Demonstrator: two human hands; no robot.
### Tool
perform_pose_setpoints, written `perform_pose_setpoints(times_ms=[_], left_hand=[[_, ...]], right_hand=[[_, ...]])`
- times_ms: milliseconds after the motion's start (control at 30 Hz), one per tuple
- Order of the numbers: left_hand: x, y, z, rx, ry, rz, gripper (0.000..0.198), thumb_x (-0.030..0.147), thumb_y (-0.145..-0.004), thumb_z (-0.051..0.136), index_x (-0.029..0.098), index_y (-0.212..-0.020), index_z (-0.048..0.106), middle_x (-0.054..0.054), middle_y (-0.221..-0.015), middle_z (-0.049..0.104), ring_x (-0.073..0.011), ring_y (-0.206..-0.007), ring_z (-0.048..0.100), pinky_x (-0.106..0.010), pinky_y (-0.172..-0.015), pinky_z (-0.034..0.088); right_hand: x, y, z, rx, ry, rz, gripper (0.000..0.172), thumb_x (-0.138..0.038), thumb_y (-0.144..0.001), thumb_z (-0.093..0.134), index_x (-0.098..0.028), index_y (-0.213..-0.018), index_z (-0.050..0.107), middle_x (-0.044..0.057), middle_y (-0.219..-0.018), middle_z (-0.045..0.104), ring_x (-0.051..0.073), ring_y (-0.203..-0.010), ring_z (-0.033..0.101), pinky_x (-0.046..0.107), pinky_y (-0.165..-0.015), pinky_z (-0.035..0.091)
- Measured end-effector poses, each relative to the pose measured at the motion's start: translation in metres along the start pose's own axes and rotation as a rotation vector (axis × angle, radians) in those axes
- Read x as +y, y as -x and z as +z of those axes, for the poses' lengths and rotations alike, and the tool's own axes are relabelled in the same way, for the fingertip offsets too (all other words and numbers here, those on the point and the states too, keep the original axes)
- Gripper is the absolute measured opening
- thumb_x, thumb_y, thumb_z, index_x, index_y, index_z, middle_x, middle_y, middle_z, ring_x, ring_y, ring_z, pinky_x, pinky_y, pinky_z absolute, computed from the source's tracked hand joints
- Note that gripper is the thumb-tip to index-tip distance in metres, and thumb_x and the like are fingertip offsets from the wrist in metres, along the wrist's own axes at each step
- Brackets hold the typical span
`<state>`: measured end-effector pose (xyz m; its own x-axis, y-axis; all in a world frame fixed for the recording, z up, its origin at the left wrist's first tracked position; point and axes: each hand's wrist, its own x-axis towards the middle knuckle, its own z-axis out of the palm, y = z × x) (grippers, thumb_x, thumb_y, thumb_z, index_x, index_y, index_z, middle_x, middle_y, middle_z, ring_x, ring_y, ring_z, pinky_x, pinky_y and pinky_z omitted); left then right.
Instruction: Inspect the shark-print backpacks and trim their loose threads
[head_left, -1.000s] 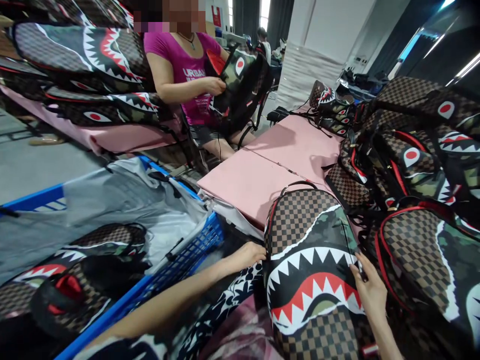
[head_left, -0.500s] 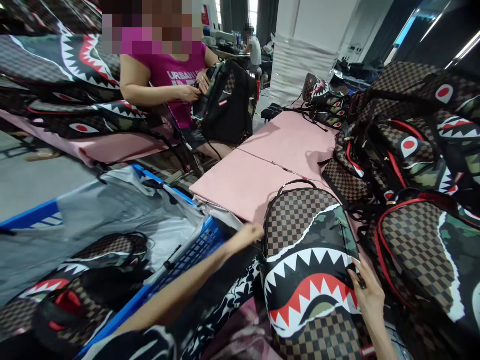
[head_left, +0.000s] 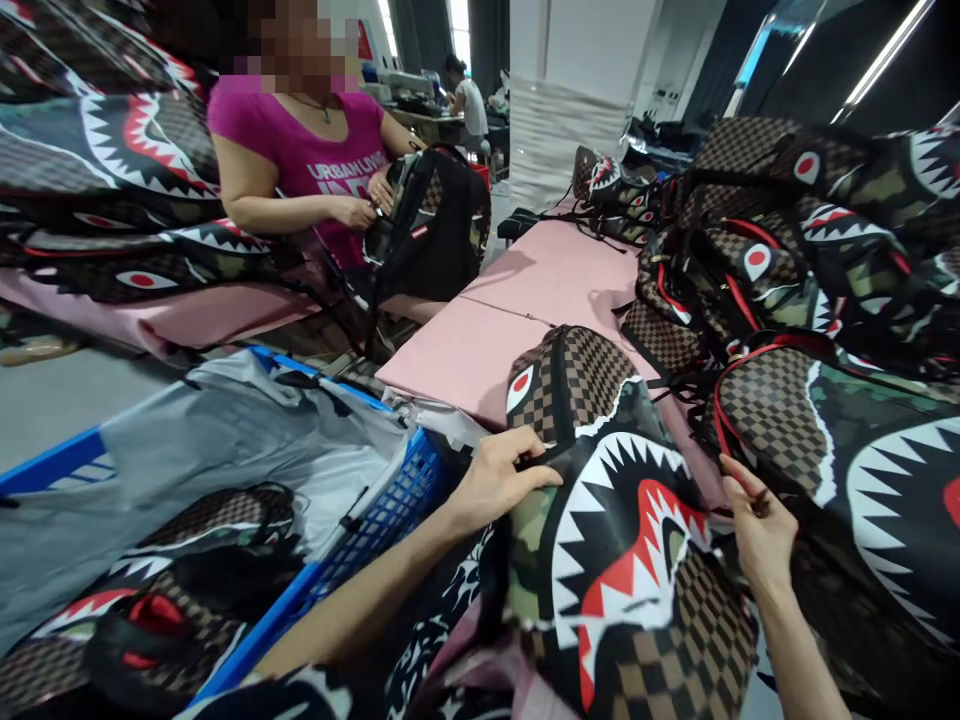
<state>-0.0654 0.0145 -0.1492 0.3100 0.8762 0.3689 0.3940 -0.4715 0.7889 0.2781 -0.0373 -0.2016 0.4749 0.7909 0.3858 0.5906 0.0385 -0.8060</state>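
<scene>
A checkered backpack (head_left: 600,500) with a shark-mouth print and camouflage patches stands tilted in front of me, its side with a red eye turned partly into view. My left hand (head_left: 506,475) grips the backpack's left side, thumb on the front and fingers behind the edge. To the right of the bag, my right hand (head_left: 757,515) is raised with thumb and fingers pinched together, close to the red-trimmed backpack (head_left: 780,410). What lies between those fingertips is too small to make out.
A blue crate (head_left: 382,520) lined with grey plastic holds backpacks at the lower left. Beyond the pink table (head_left: 555,270), a person in a magenta shirt (head_left: 300,150) handles a black backpack (head_left: 435,230). More backpacks are piled at right and far left.
The backpack has turned so its left side shows. My left hand has come onto it from beside it. My right hand has left its right edge and closed into a pinch.
</scene>
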Motion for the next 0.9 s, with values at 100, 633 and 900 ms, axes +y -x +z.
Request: perform_pose_setpoints(times_ms=[100, 633, 900], left_hand=[[0.069, -0.007, -0.011, 0.018, -0.157, 0.334, 0.026, 0.031, -0.077, 0.064, 0.015, -0.062, 0.048, 0.004, -0.059, 0.047, -0.0082, -0.054, 0.043, -0.021, -0.052, 0.033], [0.047, 0.04, 0.037, -0.541, -0.24, 0.524, 0.038, 0.006, -0.08, 0.041, 0.015, -0.117, 0.048, -0.009, -0.111, 0.06, -0.0151, -0.107, 0.053, -0.028, -0.091, 0.046], [0.05, -0.003, 0.015, -0.376, -0.74, 0.532, 0.044, 0.025, -0.084, 0.054, 0.02, -0.126, 0.044, -0.008, -0.129, 0.052, -0.0281, -0.134, 0.023, -0.058, -0.107, 0.012]], right_hand=[[-0.054, 0.032, -0.032, -0.08, -0.12, -0.081, 0.025, -0.032, -0.081, 0.055, -0.02, -0.099, 0.067, 0.008, -0.095, 0.069, 0.024, -0.088, 0.063, 0.038, -0.078, 0.05], [-0.069, 0.097, 0.002, -0.511, -0.084, -0.444, 0.03, -0.012, -0.085, 0.045, -0.021, -0.111, 0.055, 0.011, -0.112, 0.057, 0.018, -0.096, 0.058, 0.029, -0.076, 0.048], [-0.124, 0.032, 0.024, -0.938, 0.562, -0.823, 0.032, 0.0, -0.063, 0.046, -0.018, -0.087, 0.056, 0.003, -0.08, 0.058, 0.011, -0.052, 0.048, 0.025, -0.043, 0.019]])
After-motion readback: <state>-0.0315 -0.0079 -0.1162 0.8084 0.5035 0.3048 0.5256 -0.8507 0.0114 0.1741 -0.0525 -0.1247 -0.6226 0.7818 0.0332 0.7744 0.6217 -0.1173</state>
